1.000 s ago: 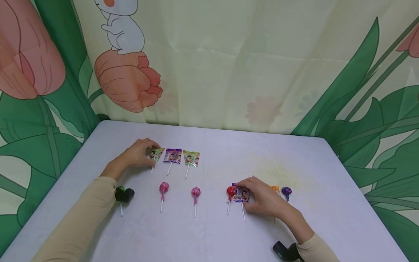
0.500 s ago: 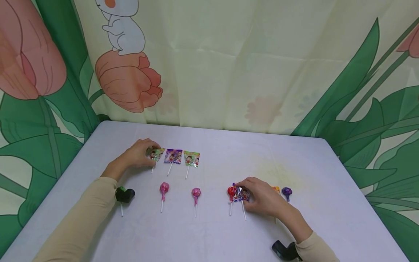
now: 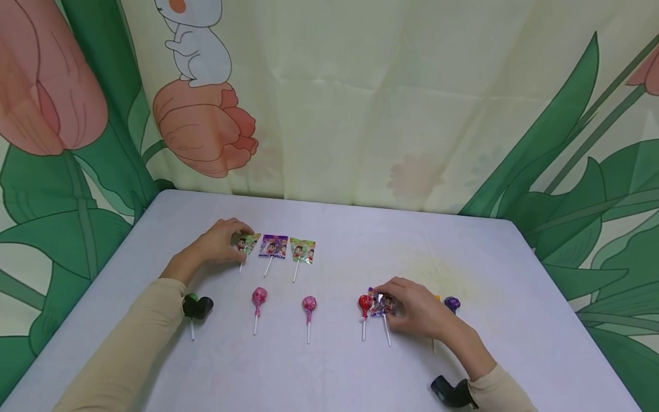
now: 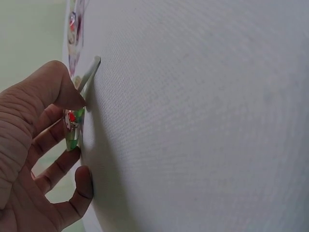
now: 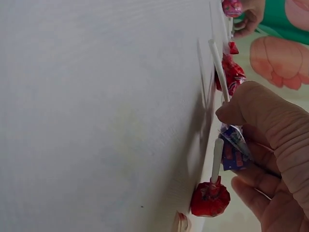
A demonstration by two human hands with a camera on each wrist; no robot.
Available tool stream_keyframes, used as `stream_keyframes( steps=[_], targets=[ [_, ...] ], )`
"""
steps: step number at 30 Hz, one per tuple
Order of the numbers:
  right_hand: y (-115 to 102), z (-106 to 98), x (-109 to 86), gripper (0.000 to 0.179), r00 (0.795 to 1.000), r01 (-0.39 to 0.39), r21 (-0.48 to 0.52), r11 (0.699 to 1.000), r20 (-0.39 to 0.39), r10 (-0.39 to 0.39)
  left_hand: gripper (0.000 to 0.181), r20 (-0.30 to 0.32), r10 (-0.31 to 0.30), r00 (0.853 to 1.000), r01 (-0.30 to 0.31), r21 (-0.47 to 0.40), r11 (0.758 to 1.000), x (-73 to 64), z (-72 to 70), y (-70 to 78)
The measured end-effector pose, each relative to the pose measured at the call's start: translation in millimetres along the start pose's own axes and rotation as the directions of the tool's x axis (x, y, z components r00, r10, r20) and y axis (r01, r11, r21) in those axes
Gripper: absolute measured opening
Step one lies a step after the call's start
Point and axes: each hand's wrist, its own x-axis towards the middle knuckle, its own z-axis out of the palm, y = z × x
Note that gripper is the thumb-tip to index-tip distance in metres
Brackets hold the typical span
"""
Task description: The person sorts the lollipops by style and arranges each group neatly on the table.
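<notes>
Two pinches: left hand (image 3: pixel 220 241) grips flat green plastic-wrapped lollipop (image 3: pixel 249 244); right hand (image 3: pixel 418 309) has edged pinched flat purple plastic-wrapped lollipop (image 3: pixel 381 303) rightward, apparently unsettled.

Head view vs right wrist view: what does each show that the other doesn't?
Only head: the green lollipop by the left sleeve, the round purple lollipop on the far right, and the white rabbit on the curtain.

Only right wrist: a second red lollipop; in the head view, the right hand seems to hide it.

Both: the right hand pinching the purple packet, part of the left hand, one red lollipop, a pink lollipop and the white tabletop.
</notes>
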Motion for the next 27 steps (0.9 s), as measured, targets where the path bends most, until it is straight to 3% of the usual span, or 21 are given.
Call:
stream_keyframes(
  steps=[8, 19, 27],
  targets=[
    [2.6, -9.5, 3.1, 0.05, 1.0, 0.018, 0.023, 1.0, -0.019, -0.018, 0.058, -0.001, 0.01, 1.0, -0.01, 0.002, 1.0, -0.3, -1.9, 0.2],
    [0.2, -19.6, 10.5, 0.05, 1.0, -0.029, 0.079, 0.996, 0.014, 0.028, 0.058, -0.007, 0.016, 1.0, -0.016, 0.001, 1.0, 1.0, -0.5, -0.9],
    [-2.1, -27.2, 17.4, 0.051, 0.999, 0.035, 0.119, 0.992, -0.03, -0.031, 0.057, -0.008, 0.025, 1.0, -0.025, 0.008, 1.0, 1.1, 0.1, -1.8]
  ],
)
